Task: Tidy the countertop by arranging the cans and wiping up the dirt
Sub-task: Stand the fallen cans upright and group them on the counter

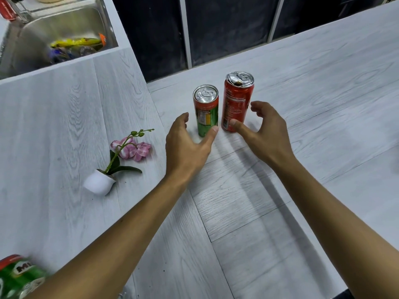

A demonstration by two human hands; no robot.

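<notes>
Where two open hands reach: two upright cans [220, 106].

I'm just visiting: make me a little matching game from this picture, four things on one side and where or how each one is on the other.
Things:
1. green and orange can
2. red can
3. flower pot
4. sink

States:
A. tipped on its side
B. top left, holding wrappers
C. upright, tab opened, by the right hand
D. upright, sealed, by the left hand

Pairs: 1-D, 2-C, 3-A, 4-B
</notes>
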